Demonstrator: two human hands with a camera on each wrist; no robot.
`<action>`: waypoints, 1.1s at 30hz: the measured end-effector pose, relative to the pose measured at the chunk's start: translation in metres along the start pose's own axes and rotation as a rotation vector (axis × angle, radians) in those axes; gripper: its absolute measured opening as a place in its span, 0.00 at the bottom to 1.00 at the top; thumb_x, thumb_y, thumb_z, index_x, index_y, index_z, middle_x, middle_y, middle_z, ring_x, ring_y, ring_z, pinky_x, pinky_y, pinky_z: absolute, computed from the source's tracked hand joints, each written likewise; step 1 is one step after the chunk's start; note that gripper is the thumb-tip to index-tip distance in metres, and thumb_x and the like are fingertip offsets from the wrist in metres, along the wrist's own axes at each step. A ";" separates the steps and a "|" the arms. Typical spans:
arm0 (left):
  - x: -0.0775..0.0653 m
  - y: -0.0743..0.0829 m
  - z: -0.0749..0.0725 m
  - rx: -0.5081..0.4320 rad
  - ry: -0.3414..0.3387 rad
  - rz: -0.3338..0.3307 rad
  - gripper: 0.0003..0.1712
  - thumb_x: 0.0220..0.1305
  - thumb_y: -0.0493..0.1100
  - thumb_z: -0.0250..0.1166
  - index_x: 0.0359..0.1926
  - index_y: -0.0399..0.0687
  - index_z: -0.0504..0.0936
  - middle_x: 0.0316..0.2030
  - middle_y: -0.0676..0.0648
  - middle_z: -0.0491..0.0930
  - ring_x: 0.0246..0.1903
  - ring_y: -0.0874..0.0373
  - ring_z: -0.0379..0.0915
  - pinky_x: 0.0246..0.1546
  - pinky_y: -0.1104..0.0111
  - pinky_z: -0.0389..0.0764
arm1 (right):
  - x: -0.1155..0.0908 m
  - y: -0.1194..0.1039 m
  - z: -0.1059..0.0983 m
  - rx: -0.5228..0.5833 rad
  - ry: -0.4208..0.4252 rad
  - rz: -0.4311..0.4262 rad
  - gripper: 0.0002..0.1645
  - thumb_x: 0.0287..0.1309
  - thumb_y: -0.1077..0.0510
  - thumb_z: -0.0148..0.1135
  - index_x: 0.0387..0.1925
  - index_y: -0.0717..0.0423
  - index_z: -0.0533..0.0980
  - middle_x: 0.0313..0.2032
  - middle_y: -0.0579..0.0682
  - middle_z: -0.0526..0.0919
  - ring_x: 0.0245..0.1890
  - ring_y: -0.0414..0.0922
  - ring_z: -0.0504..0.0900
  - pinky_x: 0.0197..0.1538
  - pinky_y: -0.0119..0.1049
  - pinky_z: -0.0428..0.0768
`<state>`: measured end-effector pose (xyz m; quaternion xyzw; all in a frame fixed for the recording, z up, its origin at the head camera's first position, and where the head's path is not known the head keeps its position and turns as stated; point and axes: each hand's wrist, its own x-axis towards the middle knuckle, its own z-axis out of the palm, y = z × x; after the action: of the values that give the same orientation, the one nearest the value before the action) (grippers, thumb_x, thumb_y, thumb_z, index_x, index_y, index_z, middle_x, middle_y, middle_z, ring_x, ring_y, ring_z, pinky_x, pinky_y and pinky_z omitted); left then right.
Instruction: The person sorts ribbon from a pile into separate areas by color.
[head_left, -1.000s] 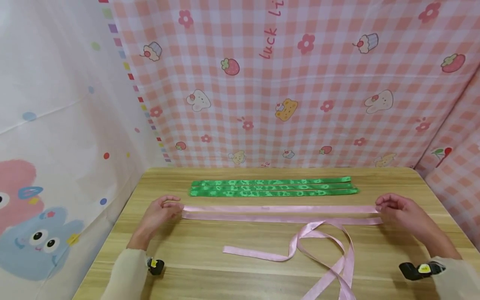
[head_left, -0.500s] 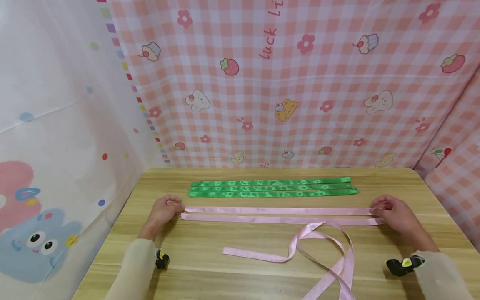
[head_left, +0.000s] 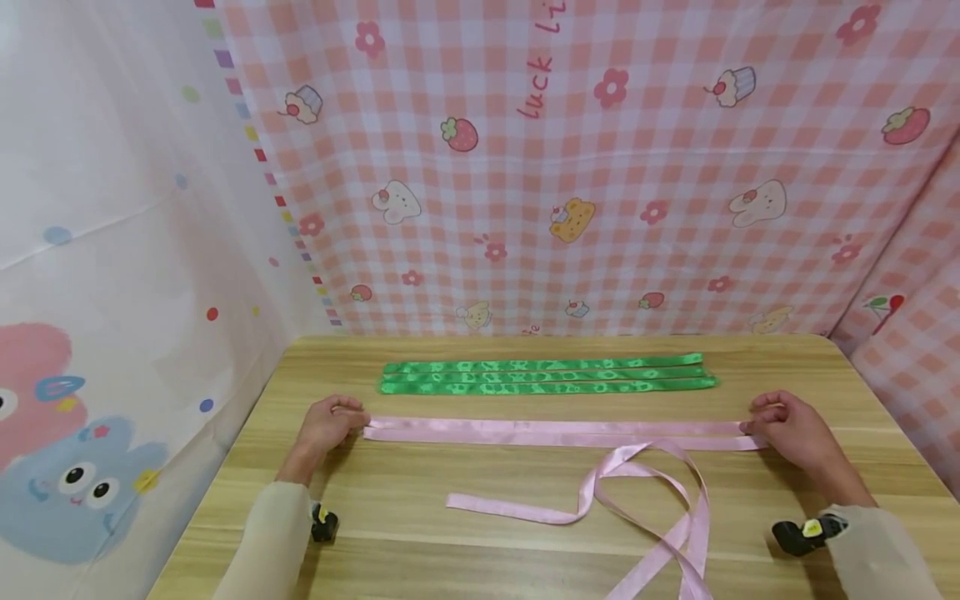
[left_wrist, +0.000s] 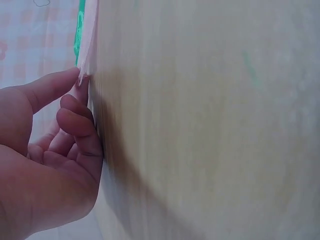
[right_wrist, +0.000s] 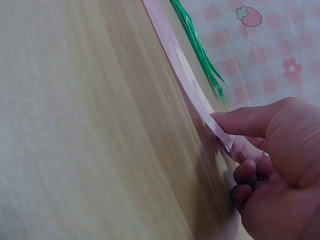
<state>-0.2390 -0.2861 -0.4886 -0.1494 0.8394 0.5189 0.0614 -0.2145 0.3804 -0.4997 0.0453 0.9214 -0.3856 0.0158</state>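
Two pink satin ribbon strips lie side by side across the table in the head view. My left hand (head_left: 330, 425) pinches the left end of the farther ribbon strip (head_left: 555, 427) between thumb and index finger. At its other end, my right hand (head_left: 791, 433) pinches the same strip, stretched straight between both hands. The nearer ribbon strip (head_left: 562, 438) runs right alongside it, its right end close under my right hand. In the right wrist view, my thumb presses on the pink ribbon (right_wrist: 187, 82), with the index finger on the other side.
Several green ribbon strips (head_left: 540, 376) lie in parallel behind the pink ones. A loose, looped pink ribbon (head_left: 517, 508) trails off the near edge of the view. The wooden table (head_left: 390, 550) meets a checked curtain (head_left: 645, 167) at the back.
The farther pink strip has come slightly toward me, narrowing the gap to the nearer strip. My right hand has shifted left, and my left hand slightly right and nearer.
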 end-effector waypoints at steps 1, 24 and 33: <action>0.000 0.000 0.000 -0.004 -0.002 -0.002 0.20 0.62 0.40 0.68 0.51 0.35 0.76 0.31 0.55 0.85 0.27 0.63 0.71 0.26 0.70 0.71 | 0.000 0.000 0.000 0.007 -0.002 -0.003 0.24 0.61 0.60 0.66 0.50 0.71 0.67 0.32 0.52 0.82 0.27 0.35 0.76 0.30 0.28 0.73; -0.077 0.077 0.153 -0.159 -0.429 0.290 0.23 0.64 0.38 0.67 0.58 0.39 0.75 0.41 0.42 0.85 0.38 0.45 0.82 0.34 0.60 0.82 | -0.030 -0.091 0.073 0.032 -0.125 -0.539 0.17 0.51 0.71 0.69 0.42 0.58 0.75 0.36 0.49 0.79 0.35 0.42 0.74 0.37 0.33 0.75; -0.099 0.095 0.237 -0.154 -0.577 0.327 0.21 0.59 0.34 0.70 0.53 0.39 0.76 0.44 0.42 0.84 0.42 0.60 0.80 0.45 0.68 0.81 | -0.032 -0.113 0.095 -0.062 -0.137 -0.575 0.16 0.49 0.74 0.67 0.34 0.54 0.76 0.28 0.43 0.76 0.34 0.43 0.71 0.37 0.33 0.74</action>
<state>-0.1877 -0.0171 -0.4895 0.1362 0.7587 0.6046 0.2008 -0.1939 0.2315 -0.4847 -0.2444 0.9045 -0.3482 -0.0307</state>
